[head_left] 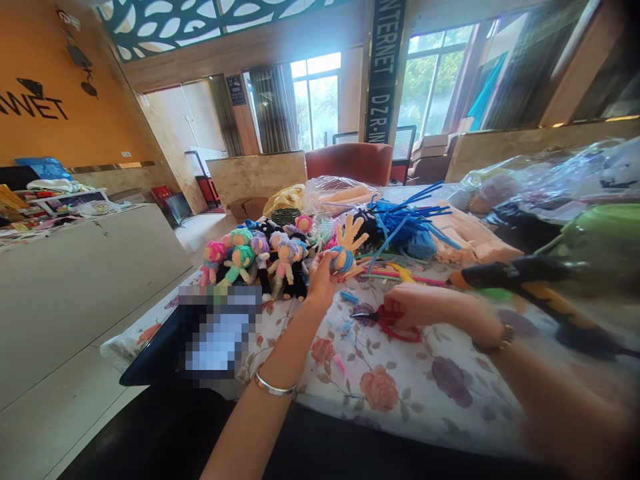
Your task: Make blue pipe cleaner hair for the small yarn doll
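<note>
My left hand (323, 273) is closed around a small pipe-cleaner doll (345, 257), raised over the table with its peach limbs pointing up and its blue part at my fingers. Just right of it, my right hand (405, 305) is closed on the red handles of a pair of scissors (387, 321). The dark blades point left, low over the tablecloth. A short blue piece (349, 297) lies between the two hands, with small blue scraps near the blade tips. Left of my left hand, several finished-looking dolls (285, 260) with pink, green, purple and blue hair stand crowded together.
A black and orange glue gun (530, 280) lies at the right. Blue pipe cleaners (405, 220) and peach bundles (470, 237) are piled behind my hands. A tablet-like device with a blurred screen (220, 333) sits front left. Plastic bags (560, 177) fill the back right.
</note>
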`<move>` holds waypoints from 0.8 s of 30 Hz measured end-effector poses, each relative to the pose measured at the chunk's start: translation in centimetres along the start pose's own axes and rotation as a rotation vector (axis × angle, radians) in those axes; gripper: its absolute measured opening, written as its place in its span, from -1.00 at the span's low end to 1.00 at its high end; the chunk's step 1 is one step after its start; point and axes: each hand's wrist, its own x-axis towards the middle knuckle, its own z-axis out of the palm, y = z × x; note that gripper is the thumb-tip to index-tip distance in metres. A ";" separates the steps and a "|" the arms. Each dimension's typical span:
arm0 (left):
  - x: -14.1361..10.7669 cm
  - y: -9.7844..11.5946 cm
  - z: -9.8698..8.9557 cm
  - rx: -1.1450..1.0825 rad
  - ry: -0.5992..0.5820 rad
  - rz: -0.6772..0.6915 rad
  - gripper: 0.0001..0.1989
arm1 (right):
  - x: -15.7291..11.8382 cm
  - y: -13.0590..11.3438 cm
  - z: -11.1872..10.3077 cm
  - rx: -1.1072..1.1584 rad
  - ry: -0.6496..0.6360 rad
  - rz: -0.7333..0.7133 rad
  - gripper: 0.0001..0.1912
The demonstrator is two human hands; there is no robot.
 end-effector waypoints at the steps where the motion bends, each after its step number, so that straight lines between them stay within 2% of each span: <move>1: 0.0 0.0 0.0 -0.005 0.001 0.001 -0.76 | 0.0 -0.2 -0.1 -0.013 -0.059 0.007 -0.97; 3: -0.1 0.1 0.1 -0.012 -0.001 0.002 -0.77 | 0.0 -0.3 -0.6 -0.009 -0.069 0.002 -0.96; 7: -0.4 0.3 0.2 -0.001 0.009 0.004 -0.78 | -0.5 0.7 -1.9 0.156 0.078 -0.068 -0.93; 11: -0.8 0.4 0.5 0.029 0.000 0.016 -0.74 | -0.7 1.8 -3.0 0.423 0.313 -0.034 -0.75; 15: -1.0 0.3 0.7 0.085 -0.043 0.053 -0.68 | 0.1 0.8 -2.3 0.595 0.527 -0.038 -0.68; 20: -1.0 0.0 0.7 0.175 -0.133 0.161 -0.65 | 1.1 -1.9 -0.6 0.459 0.767 0.038 -0.76; 24: -1.3 0.0 0.8 0.268 -0.157 0.240 -0.69 | 1.6 -2.5 0.6 0.353 0.887 0.053 -0.76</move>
